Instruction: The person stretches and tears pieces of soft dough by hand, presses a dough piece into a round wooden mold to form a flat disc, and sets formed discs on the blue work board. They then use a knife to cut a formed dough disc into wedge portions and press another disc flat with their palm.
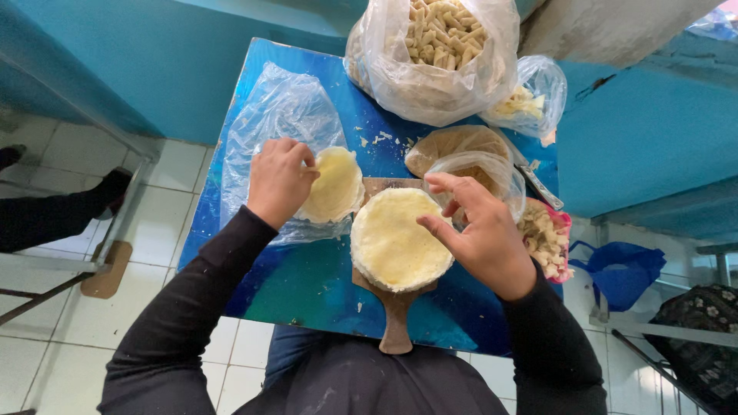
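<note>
Two pale yellow dough discs lie on the blue table (pixel 307 292): the smaller disc (pixel 334 184) on a clear plastic sheet (pixel 269 107), the larger disc (pixel 400 238) on a wooden paddle board (pixel 396 323). The left hand (pixel 278 180) pinches the smaller disc's edge, grip closed on it. The right hand (pixel 480 230) hovers, fingers apart, at the larger disc's right rim. Three filled plastic bags (pixel 434 54) crowd the far edge; the near edge lies bare.

Soft, even daylight fills my view, bright without harshness. The blue table (pixel 307 277) shows a pale sheen along its far left part, and the clear plastic bags (pixel 430 54) at the far side glint white where they crease. Shadows stay faint: only a thin dark edge under my left hand (pixel 278 180) and right hand (pixel 480 230). The middle is sharp; straight lines bow outward near the corners, and the far right corner washes out.
</note>
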